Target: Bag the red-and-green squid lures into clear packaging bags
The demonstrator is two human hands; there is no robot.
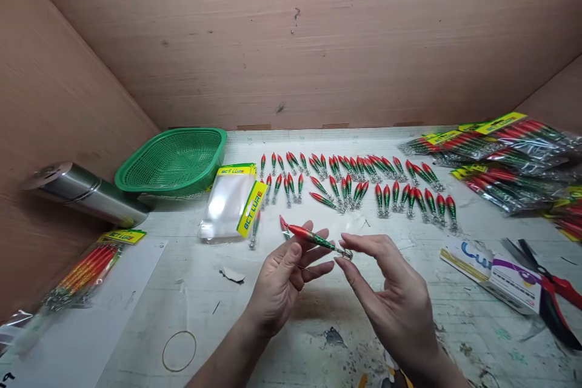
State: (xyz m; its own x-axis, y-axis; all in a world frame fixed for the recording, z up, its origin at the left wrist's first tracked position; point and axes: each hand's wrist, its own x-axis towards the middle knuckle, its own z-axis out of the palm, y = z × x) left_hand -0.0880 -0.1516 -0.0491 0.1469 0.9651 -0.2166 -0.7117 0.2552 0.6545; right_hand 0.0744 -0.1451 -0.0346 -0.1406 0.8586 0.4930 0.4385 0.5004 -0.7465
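Note:
A red and green squid jig (316, 236) is held above the table, its red end to the left and its crown of hooks to the right. It lies across the fingers of my left hand (284, 276), whose thumb is raised beside it. At the hook end, the thumb and forefinger of my right hand (391, 297) close around the hooks. Behind my hands, several like jigs (348, 191) lie in two rough rows, red ends away from me. Another jig (284, 225) is partly hidden behind my left hand.
Clear packets (227, 203) with yellow headers lie beside a green basket (170, 160). A steel flask (91, 194) and a packet of orange jigs (88, 270) are left. Filled packets (513, 151), a small box (493, 276) and scissors (552, 297) are right. A rubber band (179, 351) lies in front.

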